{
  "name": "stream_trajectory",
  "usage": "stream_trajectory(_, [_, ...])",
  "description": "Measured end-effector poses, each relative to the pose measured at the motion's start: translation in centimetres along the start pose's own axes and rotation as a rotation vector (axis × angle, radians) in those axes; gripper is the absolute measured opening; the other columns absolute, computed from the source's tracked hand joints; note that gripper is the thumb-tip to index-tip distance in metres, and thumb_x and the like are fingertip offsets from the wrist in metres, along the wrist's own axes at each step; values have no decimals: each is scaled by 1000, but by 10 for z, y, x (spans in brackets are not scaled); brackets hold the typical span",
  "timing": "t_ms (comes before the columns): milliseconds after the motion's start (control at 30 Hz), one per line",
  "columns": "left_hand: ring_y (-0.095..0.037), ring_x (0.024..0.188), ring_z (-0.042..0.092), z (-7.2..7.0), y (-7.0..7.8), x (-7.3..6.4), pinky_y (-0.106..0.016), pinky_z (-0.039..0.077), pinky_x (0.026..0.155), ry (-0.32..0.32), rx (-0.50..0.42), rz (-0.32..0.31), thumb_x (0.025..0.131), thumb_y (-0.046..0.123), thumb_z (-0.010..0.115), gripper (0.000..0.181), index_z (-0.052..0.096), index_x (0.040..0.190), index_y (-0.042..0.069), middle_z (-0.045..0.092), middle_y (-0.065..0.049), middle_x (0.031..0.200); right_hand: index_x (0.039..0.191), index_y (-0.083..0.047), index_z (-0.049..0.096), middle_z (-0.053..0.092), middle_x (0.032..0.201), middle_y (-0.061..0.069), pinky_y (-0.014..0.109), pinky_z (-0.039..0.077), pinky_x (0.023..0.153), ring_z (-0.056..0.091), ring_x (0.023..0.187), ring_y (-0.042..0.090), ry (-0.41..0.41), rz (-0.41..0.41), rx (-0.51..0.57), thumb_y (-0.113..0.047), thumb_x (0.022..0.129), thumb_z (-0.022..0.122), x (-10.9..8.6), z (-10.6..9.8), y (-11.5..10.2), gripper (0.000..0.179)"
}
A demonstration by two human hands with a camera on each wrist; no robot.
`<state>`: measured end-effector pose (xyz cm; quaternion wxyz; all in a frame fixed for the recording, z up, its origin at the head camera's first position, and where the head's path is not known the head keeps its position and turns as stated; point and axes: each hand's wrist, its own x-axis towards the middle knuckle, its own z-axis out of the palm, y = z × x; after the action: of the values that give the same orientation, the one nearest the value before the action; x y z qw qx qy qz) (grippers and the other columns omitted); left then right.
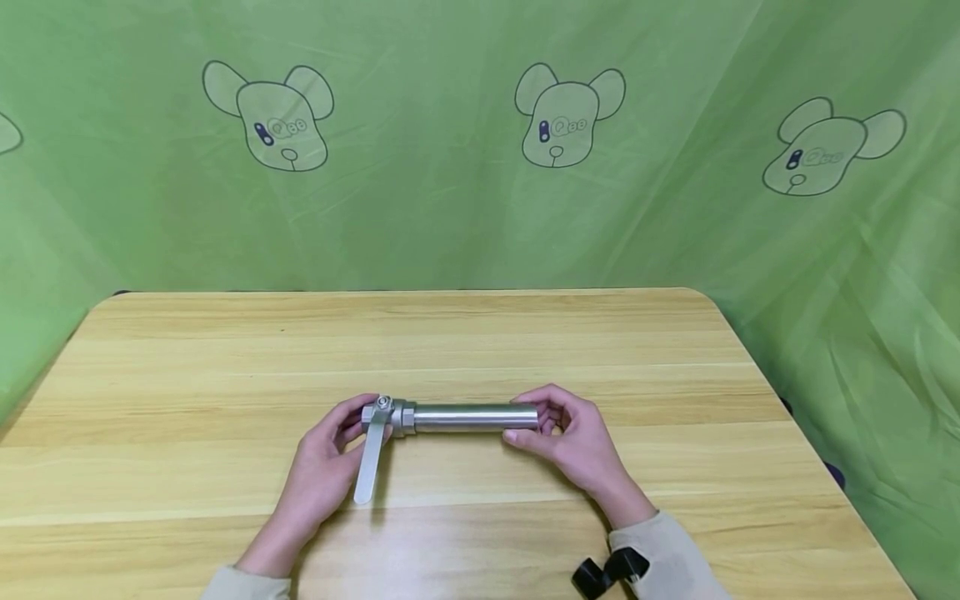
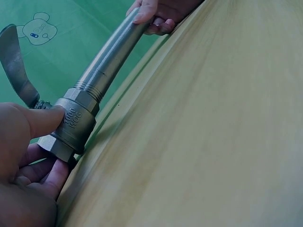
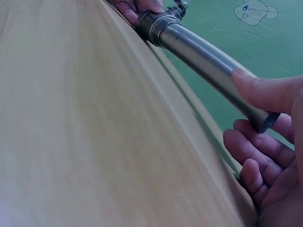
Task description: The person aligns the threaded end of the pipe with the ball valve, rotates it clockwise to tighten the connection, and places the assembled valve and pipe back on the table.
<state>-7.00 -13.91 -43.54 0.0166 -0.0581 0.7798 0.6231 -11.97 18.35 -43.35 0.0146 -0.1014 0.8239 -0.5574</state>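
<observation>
A metal ball valve (image 1: 397,417) with a flat lever handle (image 1: 369,467) is joined to a smooth steel pipe (image 1: 472,417); together they lie crosswise before me. My left hand (image 1: 322,471) grips the valve body at the left end, thumb on its raised lettering in the left wrist view. The lever points toward me in the head view. At the other end my right hand (image 1: 581,437) holds the pipe between thumb and fingers, near its open end. A few pipe threads (image 2: 90,88) show where the pipe enters the valve's hex collar.
The wooden table (image 1: 225,358) spreads beneath both hands, with rounded far corners. Behind it hangs a green curtain (image 1: 435,192) with printed bear heads. A black strapped device (image 1: 611,573) sits at the right sleeve.
</observation>
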Motion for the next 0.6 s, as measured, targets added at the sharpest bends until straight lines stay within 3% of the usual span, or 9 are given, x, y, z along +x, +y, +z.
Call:
stream_trajectory(133, [-31,139,64,0,0,0,-20,55,111,0,6,5,98,14,80,56,61,150,13,64,-14,149,113,-14,79,67,86,3,20,50,65,56,74,11,-1,23,-2,-16,79,96,0,0,0,38])
stream_trajectory(333, [-30,139,64,0,-1,0,-12,53,106,1,1,4,97,14,80,56,61,150,14,64,-13,150,113,-13,79,67,86,2,19,51,65,57,74,10,2,35,-21,-19,82,94,0,0,1,35])
stream_trajectory(600, [-30,138,65,0,-1,0,-18,55,110,3,3,9,97,13,80,55,62,149,13,64,-13,149,114,-10,78,67,85,3,19,52,64,57,73,10,7,64,-32,-22,85,92,1,2,-1,34])
